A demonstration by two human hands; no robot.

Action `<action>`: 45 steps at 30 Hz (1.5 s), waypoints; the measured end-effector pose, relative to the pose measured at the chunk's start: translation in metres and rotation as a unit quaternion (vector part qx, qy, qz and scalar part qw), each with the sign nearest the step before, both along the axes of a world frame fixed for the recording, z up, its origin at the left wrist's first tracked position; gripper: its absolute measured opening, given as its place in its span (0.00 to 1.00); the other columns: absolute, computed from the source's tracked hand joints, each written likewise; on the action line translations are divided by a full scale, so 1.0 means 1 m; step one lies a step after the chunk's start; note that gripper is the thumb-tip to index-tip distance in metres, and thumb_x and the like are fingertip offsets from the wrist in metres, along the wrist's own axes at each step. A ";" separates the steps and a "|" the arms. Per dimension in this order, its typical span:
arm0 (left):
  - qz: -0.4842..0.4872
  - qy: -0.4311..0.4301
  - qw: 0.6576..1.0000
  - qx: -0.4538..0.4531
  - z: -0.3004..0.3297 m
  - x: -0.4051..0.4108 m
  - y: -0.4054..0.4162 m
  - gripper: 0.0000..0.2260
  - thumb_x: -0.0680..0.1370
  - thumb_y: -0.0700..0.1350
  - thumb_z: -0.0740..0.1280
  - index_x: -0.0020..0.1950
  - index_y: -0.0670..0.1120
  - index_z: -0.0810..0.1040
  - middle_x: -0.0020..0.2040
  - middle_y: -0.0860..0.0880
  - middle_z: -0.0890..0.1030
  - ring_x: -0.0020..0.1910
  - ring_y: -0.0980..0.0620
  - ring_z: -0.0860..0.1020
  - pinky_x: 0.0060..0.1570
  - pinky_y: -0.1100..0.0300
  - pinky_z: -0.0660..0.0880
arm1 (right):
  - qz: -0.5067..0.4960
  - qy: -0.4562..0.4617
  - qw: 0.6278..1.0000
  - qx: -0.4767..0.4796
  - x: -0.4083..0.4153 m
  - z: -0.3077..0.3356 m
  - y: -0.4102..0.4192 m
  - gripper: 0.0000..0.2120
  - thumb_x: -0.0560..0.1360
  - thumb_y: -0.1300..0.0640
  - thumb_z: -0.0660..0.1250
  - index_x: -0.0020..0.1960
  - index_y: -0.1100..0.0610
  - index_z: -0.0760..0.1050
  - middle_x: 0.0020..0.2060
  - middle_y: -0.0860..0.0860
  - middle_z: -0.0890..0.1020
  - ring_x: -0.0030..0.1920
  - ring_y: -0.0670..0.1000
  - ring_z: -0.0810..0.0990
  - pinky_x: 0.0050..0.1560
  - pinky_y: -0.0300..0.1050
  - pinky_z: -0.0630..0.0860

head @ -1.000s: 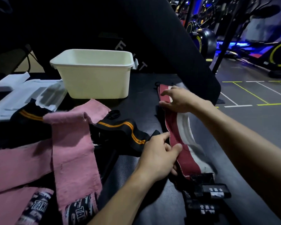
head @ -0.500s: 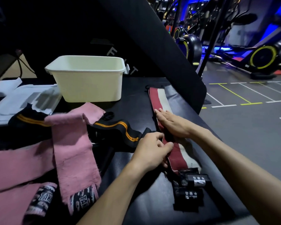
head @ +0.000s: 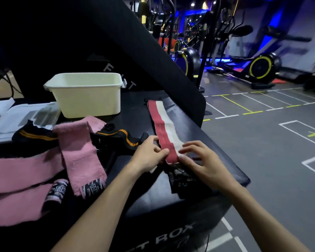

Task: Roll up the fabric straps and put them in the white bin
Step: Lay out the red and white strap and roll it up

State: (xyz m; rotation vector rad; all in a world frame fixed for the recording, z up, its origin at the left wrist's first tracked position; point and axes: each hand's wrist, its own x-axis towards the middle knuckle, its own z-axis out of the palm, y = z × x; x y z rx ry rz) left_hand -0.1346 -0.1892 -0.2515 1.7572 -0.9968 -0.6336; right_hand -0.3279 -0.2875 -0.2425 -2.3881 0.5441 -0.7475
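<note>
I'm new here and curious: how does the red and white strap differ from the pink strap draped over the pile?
The red and white strap lies flat and straight with both hands at its near end; the pink strap lies draped and untouched. The first is two-toned and neat-edged, the second one colour with frayed edges. Both are unrolled, outside the white bin.

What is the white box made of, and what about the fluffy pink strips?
The white bin looks like smooth moulded plastic: stiff walls, rolled rim, slight sheen. The pink straps look like soft woven cloth, probably cotton: matte, with fuzzy frayed edges.
</note>
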 end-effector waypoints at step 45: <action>0.037 -0.219 0.954 -0.199 -0.021 -0.060 0.078 0.06 0.71 0.46 0.81 0.45 0.54 0.87 0.49 0.58 0.80 0.48 0.54 0.82 0.41 0.69 0.74 | 0.023 -0.090 0.995 0.047 -0.030 -0.023 0.047 0.12 0.72 0.54 0.78 0.54 0.52 0.82 0.46 0.44 0.86 0.45 0.49 0.86 0.49 0.43 0.82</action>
